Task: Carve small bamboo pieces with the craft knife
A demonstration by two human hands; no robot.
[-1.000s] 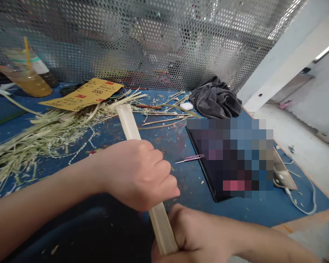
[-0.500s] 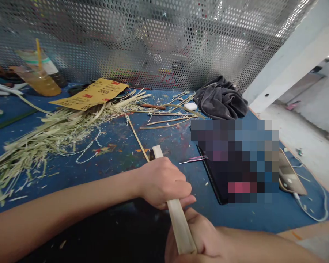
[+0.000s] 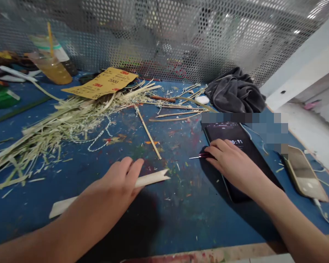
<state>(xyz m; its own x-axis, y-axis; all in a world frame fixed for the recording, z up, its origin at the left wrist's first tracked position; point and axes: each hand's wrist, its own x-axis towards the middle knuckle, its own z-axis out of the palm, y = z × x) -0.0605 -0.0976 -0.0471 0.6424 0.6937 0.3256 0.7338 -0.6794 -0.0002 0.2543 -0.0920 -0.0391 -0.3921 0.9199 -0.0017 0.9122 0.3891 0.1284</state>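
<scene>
A flat pale bamboo strip (image 3: 150, 179) lies on the blue table (image 3: 181, 212). My left hand (image 3: 117, 182) rests flat on top of it, fingers stretched out. My right hand (image 3: 230, 164) lies over the left edge of a dark tablet (image 3: 246, 146), its fingers extended and touching the small pink and silver scissors (image 3: 199, 156) beside the tablet. Whether those fingers pinch the scissors is not clear.
A heap of bamboo shavings (image 3: 57, 124) covers the left, with yellow sandpaper (image 3: 101, 83), a drink cup (image 3: 50, 65) and thin sticks (image 3: 149, 135) behind. A grey cloth (image 3: 235, 93) sits at the back right, a phone (image 3: 301, 171) on a cable at right. Perforated metal (image 3: 164, 36) closes the back.
Both hands gripped the bamboo strip upright before. Now the strip lies flat under my left hand, and my right hand has let go and moved right to the scissors by the tablet.
</scene>
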